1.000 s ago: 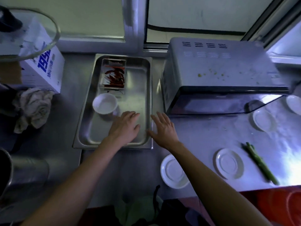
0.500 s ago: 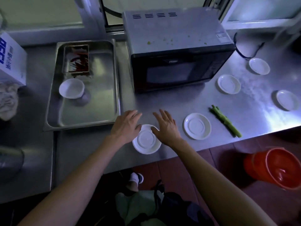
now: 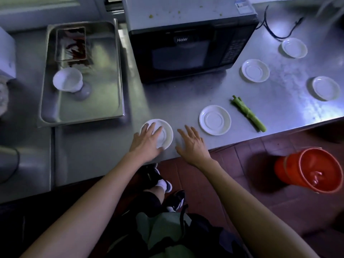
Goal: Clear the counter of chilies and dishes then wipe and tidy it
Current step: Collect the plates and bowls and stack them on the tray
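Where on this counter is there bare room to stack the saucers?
The widest bare patch lies in front of the microwave, between the steel tray and the middle saucer. The tray floor below the white cup is also free. The right end is crowded with three saucers and the green stalks. The left hand covers the nearest saucer.

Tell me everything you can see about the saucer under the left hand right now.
The saucer is small, round and white, glossy like glazed ceramic, with a raised ring marking its centre well. It sits flat and upright on the steel counter near the front edge, in front of the metal tray. It looks empty. The left hand lies over its left half with fingers spread, hiding that part. The right hand is beside it, not touching.
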`<state>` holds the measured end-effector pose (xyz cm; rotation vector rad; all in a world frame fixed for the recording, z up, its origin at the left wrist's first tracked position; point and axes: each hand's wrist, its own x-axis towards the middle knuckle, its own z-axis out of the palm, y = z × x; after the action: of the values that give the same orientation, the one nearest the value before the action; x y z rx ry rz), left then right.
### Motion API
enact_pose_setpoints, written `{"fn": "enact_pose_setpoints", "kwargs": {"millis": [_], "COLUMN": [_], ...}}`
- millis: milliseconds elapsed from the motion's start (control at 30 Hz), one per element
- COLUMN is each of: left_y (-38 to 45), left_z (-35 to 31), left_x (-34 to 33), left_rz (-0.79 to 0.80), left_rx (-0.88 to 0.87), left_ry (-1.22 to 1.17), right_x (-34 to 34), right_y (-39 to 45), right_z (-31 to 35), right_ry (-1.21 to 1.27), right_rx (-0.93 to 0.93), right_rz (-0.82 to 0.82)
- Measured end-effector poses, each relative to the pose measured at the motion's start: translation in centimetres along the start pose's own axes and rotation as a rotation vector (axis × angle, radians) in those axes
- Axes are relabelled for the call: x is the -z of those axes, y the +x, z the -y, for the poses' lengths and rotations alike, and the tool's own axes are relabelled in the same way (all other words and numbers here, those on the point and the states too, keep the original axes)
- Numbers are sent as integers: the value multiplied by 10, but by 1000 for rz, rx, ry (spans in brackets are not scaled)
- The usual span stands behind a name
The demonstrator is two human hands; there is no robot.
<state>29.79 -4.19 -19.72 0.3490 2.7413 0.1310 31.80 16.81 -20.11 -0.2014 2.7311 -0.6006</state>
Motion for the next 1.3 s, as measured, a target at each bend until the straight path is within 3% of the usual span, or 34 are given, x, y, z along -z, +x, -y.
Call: {"fn": "enact_pose_setpoints", "kwargs": {"millis": [367,900,1300], "left_y": [49,85,104], "left_z": [4,4,-59], "left_x": [-16,-3,14], "left_rz": [161,169,91], "left_rx": [-38,-53,-16], "left_ry": [70,41,38], "right_x": [7,19,49], "right_y": [18,66,73], "right_z": [-18,-24,-98], "right_ry": [40,45,-66], "right_rx": [-56,-78,-138], "right_rz": [-2,-27,29]}}
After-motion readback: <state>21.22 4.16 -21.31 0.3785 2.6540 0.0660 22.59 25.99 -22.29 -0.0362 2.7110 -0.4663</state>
